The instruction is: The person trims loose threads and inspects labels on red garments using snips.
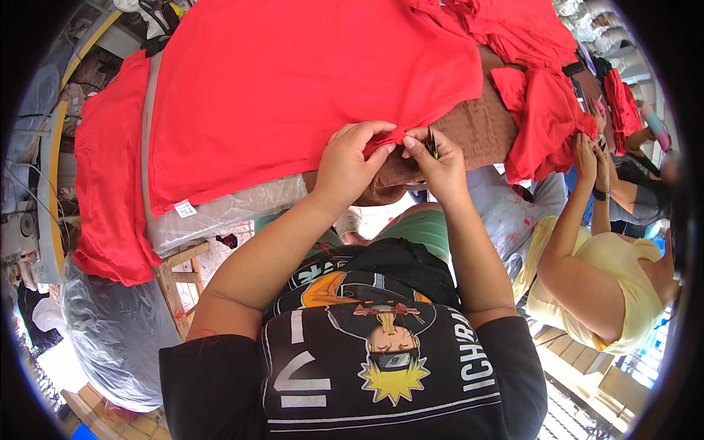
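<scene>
Pinching smooth red cloth (308, 88) at the near edge of the brown-draped desk (477, 136), left fingers (372, 130) and right fingers (416, 149) close tight, the right half-hiding a slim dark tool (431, 142).

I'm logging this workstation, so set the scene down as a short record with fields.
Left hand: pinching the edge of a red garment
Right hand: at the same edge, with a slim dark tool in it
Garment: spread mostly flat, white tag at its near-left corner
Surface: plastic-covered at the near edge, brown cloth by the hands
Left side: another red cloth, hanging down
Right side: co-worker in yellow, hands at red fabric
</scene>
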`<state>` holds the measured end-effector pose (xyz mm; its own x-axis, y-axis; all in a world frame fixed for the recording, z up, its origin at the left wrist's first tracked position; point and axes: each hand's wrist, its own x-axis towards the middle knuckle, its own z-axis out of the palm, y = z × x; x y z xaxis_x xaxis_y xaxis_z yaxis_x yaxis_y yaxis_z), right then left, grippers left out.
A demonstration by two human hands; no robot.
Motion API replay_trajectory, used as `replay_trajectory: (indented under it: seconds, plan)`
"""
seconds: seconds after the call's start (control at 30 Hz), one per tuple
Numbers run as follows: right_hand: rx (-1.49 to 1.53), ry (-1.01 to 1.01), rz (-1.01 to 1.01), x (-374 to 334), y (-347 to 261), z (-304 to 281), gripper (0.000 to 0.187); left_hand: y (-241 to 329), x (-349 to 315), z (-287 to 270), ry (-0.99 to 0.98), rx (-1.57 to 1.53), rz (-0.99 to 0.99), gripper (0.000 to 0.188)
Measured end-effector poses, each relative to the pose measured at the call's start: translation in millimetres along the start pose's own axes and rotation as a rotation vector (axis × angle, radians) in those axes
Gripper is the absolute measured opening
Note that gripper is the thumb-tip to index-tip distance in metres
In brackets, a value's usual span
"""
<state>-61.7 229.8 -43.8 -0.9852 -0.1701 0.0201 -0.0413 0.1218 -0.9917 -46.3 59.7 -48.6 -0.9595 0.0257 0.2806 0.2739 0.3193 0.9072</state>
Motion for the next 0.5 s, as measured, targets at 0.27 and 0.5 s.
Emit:
replay_trajectory:
  seconds: [0.27,0.5]
  plan:
    - [0.048,-0.025,0.023,-1.3,0.9,0.4,0.013,-0.9,1.2,-1.8,-0.015,0.099,0.121,0.029]
    - [-0.218,-0.118,-0.071,4.2,-5.6,-6.2,0.018,4.6,2.6,-20.3,-0.055,-0.131,0.066,0.024]
